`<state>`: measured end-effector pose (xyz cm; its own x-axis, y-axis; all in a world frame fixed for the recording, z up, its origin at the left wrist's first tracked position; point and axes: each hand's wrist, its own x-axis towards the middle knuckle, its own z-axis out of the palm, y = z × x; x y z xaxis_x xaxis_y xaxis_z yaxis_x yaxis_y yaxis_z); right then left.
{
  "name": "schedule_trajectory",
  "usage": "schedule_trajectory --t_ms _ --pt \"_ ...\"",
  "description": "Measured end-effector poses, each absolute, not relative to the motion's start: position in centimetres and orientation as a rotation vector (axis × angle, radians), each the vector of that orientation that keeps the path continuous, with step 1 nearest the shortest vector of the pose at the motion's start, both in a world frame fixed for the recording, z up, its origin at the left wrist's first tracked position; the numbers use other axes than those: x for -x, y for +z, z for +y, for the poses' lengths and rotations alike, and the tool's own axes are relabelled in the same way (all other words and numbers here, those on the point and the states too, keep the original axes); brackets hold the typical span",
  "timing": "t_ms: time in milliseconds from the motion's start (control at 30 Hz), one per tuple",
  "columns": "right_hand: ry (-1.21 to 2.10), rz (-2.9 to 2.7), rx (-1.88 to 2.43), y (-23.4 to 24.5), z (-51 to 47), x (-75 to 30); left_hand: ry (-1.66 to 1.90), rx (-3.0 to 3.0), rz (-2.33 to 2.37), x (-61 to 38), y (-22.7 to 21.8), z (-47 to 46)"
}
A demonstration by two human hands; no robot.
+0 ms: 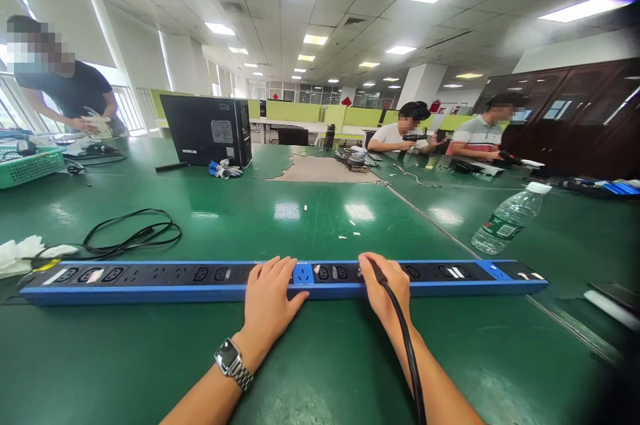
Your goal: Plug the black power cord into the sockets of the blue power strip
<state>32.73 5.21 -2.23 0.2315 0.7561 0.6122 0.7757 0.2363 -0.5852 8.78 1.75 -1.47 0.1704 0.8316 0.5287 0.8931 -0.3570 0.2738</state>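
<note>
A long blue power strip (170,295) with a row of black sockets lies across the green table in front of me. My left hand (270,295) rests over its middle, fingers spread on the top and thumb along the near edge, just left of a blue socket (303,274). Right of centre, my right hand (384,285) is closed round the end of a thick black power cable (407,345), held down at the strip's sockets. The fingers hide the plug end, so I cannot tell how far it is inserted. The cable runs back along my right forearm.
A plastic water bottle (507,218) stands tilted-looking at the right. Behind the strip on the left lies a coiled black cable (133,238). Farther back are a black computer case (200,128), gloves (225,169) and a green basket (35,168). Several people sit or stand around the table.
</note>
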Motion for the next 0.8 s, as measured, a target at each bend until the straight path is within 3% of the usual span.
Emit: schedule_trajectory --t_ms 533,800 --pt "-0.217 -1.89 1.336 -2.3 4.9 -33.5 -0.948 2.337 -1.712 -8.7 -1.4 1.6" --pt "-0.222 -1.837 1.466 -2.3 4.3 -32.7 -0.916 2.347 -1.701 -8.6 -1.4 1.4"
